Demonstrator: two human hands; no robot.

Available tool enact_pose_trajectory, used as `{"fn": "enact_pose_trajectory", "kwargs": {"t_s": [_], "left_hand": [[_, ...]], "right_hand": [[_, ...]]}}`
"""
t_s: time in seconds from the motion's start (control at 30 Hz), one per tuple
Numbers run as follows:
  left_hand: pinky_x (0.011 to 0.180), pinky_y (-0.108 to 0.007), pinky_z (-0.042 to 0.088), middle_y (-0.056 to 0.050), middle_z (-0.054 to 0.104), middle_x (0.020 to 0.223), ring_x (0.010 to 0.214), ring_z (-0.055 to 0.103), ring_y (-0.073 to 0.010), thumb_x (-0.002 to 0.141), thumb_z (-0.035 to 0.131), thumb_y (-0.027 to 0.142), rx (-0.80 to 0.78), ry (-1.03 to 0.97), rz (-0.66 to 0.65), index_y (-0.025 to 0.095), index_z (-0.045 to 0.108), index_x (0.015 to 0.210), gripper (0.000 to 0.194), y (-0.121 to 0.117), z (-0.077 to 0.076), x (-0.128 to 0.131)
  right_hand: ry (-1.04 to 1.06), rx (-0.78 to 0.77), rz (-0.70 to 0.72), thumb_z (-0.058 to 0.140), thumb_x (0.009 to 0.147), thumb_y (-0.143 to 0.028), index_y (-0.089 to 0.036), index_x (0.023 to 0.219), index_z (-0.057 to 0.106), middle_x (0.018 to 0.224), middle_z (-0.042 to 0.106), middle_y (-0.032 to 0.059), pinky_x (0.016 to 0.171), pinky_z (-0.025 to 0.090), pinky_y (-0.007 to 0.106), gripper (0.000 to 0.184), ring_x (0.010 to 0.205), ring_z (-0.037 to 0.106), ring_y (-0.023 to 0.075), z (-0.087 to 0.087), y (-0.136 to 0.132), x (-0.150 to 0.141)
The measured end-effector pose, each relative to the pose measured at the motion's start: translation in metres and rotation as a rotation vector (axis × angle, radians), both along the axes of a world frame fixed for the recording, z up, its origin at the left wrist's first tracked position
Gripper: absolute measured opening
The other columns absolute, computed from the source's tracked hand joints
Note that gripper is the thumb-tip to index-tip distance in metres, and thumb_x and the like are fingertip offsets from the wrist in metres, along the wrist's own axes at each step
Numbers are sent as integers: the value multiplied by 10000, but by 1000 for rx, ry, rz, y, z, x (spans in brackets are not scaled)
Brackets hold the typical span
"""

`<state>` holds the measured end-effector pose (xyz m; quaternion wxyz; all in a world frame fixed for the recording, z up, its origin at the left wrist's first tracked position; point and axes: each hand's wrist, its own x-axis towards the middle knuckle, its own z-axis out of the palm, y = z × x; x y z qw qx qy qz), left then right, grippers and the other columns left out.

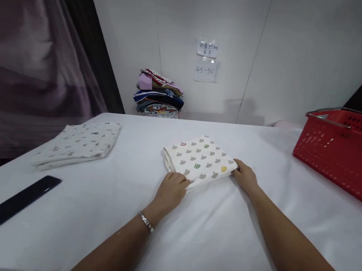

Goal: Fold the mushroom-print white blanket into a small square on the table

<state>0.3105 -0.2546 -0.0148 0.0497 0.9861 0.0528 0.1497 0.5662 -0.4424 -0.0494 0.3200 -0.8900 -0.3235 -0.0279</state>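
Observation:
A folded white cloth [201, 159] printed with grey, green, red and yellow mushroom shapes lies in the middle of the white-covered table [103, 215]. At its near left corner, my left hand [171, 189] has its fingers closed on the fabric edge. My right hand [245, 175] pinches the right corner, thumb and fingers around the layers. Both hands keep low, close to the tabletop. Farther left rests another folded white cloth [83, 143] with small dark prints, touched by neither hand.
A dark flat strip [17, 203] lies at the left front of the table. To the right stands a red plastic basket [346, 152] with metal handles. Stacked folded clothes [160, 95] sit at the back by the wall, below paper signs [206, 71]. A purplish curtain [34, 62] hangs at left.

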Motion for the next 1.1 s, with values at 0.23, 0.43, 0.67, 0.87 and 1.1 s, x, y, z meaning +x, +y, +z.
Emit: {"fn": "enact_pose_trajectory", "kwargs": {"t_s": [0.23, 0.43, 0.67, 0.87, 1.1], "left_hand": [[915, -390, 363, -47, 614, 993, 995, 517, -202, 830, 462, 88, -12, -16, 58, 243, 614, 1055, 313, -8, -5, -3], [942, -397, 340, -40, 611, 981, 995, 517, -192, 819, 467, 75, -38, -47, 74, 244, 609, 1044, 315, -7, -6, -5], [957, -394, 324, -42, 604, 961, 980, 517, -189, 812, 446, 51, -64, -87, 95, 220, 605, 1007, 303, -10, -8, -7], [931, -387, 342, -56, 583, 998, 988, 496, -205, 771, 459, 62, -93, -84, 95, 206, 575, 1034, 322, -14, -9, -11], [922, -378, 351, -52, 584, 938, 936, 500, -196, 728, 484, 57, -96, -122, 119, 175, 549, 943, 254, -14, -11, -9]], "right_hand": [[-41, -21, 54, 448, 760, -195, -277, 1178, 588, 1104, 659, 18, 782, 435, 314, 448, 993, 589, 236, 2, -2, -3], [-47, -20, 100, 440, 756, -200, -278, 1183, 588, 1113, 662, 12, 795, 451, 315, 458, 1013, 593, 234, -3, -5, 0], [-57, -23, 69, 444, 759, -243, -281, 1191, 592, 1092, 671, 25, 773, 468, 345, 459, 979, 608, 256, -4, -8, -3], [56, 65, 70, 499, 717, -335, -241, 1195, 605, 996, 695, 42, 746, 495, 358, 499, 839, 640, 246, -10, -15, 8], [-76, 255, 109, 496, 779, -439, -261, 1217, 575, 1303, 547, 65, 740, 506, 334, 479, 1151, 524, 277, 39, 3, -21]]}}
